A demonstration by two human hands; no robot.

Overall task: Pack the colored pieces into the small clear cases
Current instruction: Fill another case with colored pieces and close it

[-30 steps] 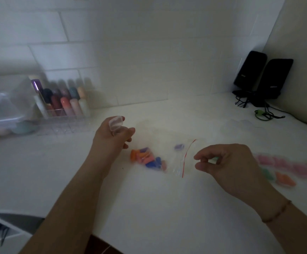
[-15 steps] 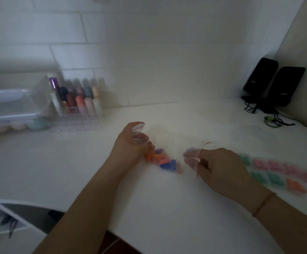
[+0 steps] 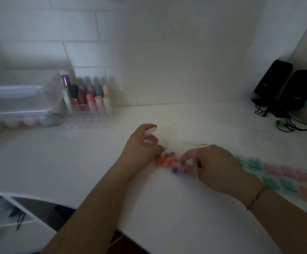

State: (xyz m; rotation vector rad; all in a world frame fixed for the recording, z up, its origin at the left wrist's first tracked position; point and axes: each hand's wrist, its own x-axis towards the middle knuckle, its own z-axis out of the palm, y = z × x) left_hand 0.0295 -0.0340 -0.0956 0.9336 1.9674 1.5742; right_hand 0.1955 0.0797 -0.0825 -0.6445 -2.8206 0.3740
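At the left of the frame you have a clear organizer (image 3: 86,118) of colored bottles (image 3: 92,99) beside a lidded plastic container (image 3: 19,101). Upper right, two black speakers (image 3: 288,87) stand on the white surface (image 3: 57,162), cables (image 3: 286,125) trailing. Lower left, a white shelf (image 3: 11,213).

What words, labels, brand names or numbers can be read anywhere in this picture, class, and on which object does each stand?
None can be read.
Left black speaker: a small pale mark near its base, too blurred to read.
Right black speaker: a small pale mark low on its front, too blurred to read.
Bottles in the clear rack: no lettering can be made out.
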